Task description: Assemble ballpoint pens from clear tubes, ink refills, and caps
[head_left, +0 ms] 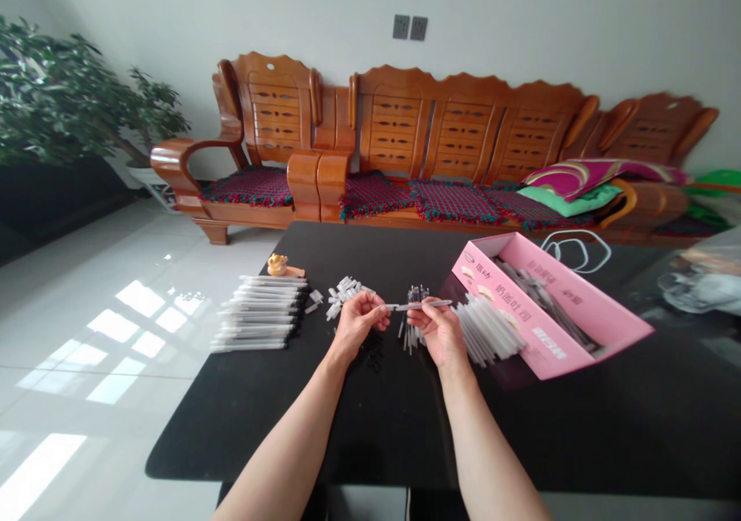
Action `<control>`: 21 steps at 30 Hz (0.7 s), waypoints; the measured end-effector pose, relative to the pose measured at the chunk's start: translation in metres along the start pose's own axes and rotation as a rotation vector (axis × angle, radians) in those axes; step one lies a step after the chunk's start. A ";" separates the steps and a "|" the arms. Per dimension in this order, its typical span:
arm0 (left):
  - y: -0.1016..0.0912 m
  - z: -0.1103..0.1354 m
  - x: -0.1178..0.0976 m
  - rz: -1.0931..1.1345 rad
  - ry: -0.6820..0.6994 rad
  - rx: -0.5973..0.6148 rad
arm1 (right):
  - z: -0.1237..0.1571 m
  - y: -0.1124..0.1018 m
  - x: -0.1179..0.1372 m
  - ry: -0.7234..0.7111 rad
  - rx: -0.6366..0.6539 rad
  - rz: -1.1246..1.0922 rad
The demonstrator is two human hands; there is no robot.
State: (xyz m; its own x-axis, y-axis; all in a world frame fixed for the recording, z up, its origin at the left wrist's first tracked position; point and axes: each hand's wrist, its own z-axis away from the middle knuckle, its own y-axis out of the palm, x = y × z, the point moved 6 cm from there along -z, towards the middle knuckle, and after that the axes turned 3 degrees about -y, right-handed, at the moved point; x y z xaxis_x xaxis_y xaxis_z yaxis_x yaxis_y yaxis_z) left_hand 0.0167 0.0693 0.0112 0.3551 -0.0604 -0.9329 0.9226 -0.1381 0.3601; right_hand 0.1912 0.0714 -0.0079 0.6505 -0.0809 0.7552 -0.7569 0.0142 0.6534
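Note:
My right hand (441, 329) pinches a slim grey-white pen barrel (425, 304), held level above the table. The fingertips of my left hand (362, 320) are closed on a short whitish pen part (391, 307) at the barrel's left end. Whether the two pieces touch or are joined is too small to tell. Behind my left hand lies a heap of short white pen parts (347, 288). Dark thin pen refills (412, 337) are bunched beside my right hand, partly hidden by it. To their right rests a pile of translucent pen barrels (487, 333). Small black pieces (373, 351) lie below my left hand.
Rows of white pens with black ends (255, 316) lie at the left of the black table (394, 428), near a small yellow figurine (278, 265). A pink box (547, 305) at right holds dark sticks. Behind stand a wooden sofa (399, 127) and a plant (63, 104).

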 end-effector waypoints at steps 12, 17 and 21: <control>0.002 -0.001 0.006 -0.002 -0.032 0.015 | -0.002 -0.003 -0.004 0.007 0.027 0.024; 0.001 -0.001 0.006 -0.021 -0.029 0.010 | -0.001 -0.002 -0.003 -0.004 0.034 0.044; 0.001 -0.001 0.006 -0.025 -0.024 0.012 | -0.002 -0.002 -0.003 -0.005 0.029 0.049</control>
State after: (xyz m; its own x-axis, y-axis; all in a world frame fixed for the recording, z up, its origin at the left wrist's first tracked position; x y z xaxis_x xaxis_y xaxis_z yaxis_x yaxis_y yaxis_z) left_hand 0.0201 0.0697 0.0058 0.3282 -0.0804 -0.9412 0.9292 -0.1517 0.3370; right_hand 0.1908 0.0733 -0.0113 0.6123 -0.0855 0.7860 -0.7893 -0.0102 0.6139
